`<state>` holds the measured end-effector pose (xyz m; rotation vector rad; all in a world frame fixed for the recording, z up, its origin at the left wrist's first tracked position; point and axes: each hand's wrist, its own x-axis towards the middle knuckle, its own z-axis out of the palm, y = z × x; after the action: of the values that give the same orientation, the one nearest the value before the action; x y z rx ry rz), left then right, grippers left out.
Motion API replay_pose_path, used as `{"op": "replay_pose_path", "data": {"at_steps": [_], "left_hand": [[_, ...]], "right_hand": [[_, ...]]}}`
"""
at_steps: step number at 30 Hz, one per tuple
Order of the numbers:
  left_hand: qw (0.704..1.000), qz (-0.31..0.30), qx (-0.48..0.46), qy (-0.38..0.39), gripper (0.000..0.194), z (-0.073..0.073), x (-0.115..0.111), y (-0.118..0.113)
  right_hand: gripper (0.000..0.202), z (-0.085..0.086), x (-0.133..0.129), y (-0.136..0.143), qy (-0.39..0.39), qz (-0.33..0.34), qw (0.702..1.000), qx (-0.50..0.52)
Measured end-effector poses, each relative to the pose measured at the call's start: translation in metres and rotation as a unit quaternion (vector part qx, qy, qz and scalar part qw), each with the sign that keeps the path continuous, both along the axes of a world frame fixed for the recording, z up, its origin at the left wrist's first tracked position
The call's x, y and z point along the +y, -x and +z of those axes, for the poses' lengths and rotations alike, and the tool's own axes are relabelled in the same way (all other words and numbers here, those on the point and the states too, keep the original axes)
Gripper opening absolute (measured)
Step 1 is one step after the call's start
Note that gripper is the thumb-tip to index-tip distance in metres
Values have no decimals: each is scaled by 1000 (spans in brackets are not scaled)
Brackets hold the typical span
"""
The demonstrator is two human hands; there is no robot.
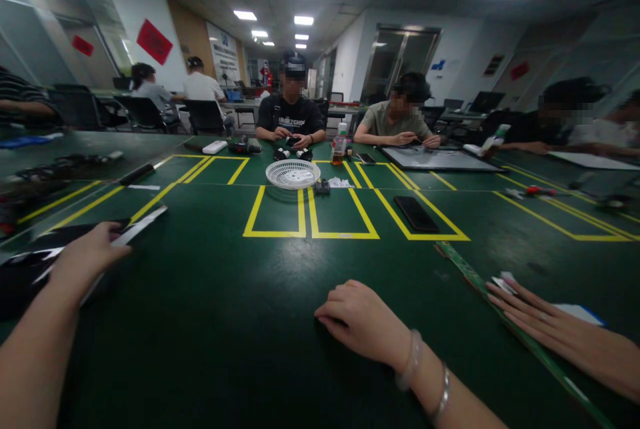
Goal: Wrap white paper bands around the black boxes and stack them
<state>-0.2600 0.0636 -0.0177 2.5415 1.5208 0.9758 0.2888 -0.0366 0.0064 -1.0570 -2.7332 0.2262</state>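
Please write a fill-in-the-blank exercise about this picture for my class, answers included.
The camera wearer's ____ hand is nearest the glossy black object.
The wearer's right hand has ____ pale, ring-shaped bracelets at its wrist.
The black, rectangular phone lies within a tape outline coloured ____.

Missing words: left; two; yellow.
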Motion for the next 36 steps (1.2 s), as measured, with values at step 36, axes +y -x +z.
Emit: {"op": "replay_pose_path", "data": {"at_steps": [36], "left_hand": [[938, 304, 110, 125, 89, 25, -14, -95]], "right_hand": [[27, 3, -2, 3, 10, -12, 998, 54]]}}
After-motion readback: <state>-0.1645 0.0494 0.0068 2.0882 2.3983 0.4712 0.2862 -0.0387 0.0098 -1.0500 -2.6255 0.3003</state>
